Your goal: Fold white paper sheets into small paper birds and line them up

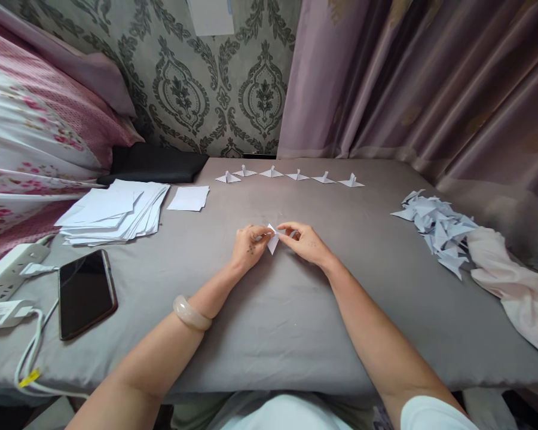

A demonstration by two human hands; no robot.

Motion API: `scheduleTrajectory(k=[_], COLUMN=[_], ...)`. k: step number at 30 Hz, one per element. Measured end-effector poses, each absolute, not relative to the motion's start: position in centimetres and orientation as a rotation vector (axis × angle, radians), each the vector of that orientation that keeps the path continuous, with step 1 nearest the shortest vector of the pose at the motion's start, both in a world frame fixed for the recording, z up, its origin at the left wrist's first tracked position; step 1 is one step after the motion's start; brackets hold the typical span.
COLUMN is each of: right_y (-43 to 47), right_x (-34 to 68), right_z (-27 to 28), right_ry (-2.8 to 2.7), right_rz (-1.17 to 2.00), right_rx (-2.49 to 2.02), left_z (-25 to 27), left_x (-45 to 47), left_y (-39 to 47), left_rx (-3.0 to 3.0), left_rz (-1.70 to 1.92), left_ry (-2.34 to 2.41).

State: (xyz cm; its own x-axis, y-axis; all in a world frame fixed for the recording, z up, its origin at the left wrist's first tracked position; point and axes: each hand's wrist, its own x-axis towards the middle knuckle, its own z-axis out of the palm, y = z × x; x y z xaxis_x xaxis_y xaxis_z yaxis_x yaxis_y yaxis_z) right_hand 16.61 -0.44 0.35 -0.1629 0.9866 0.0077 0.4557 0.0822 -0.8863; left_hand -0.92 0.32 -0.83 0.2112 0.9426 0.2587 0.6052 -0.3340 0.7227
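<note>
Bent over a grey-covered tabletop (291,334), you work a small folded paper (272,245) at the middle of the scene, between your two hands; your left hand (251,246) pinches its left side, thumb and fingers nearly closed, while your right hand (308,242) grips the opposite side just as narrowly; the paired hold probably keeps so slight a piece steady, its pointed lower end hanging free towards the near side; exactly how each fingertip meets the paper is too small to tell. Along the far side, six folded paper figures (271,172) stand in a loose row, spaced apart, perhaps so that none is crushed; at far left lie a stack of white sheets (138,209) and, just beside it, a smaller pile of sheets (189,199), seemingly within easy reach; at right, a heap of folded papers (437,224) lies jumbled next to a pale pink cloth (511,280); a dark phone (86,294) rests at near left by a white power strip (9,269), presumably for its cable.
</note>
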Motion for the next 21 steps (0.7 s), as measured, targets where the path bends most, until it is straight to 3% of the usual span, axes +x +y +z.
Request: scheduleTrajectory(k=[12, 21], right_y=[-1.0, -1.2], right_x=[16.1, 15.5], right_z=[0.1, 0.0], right_ry=[-2.097, -2.125], right_rz=[0.429, 0.281], right_rx=[-1.467, -1.552], left_z=[-0.5, -1.0], left_x=[-0.8, -0.9], left_y=[-0.3, 0.2], left_rx=[2.125, 2.1], left_rz=[0.892, 0.733], left_ry=[1.472, 1.655])
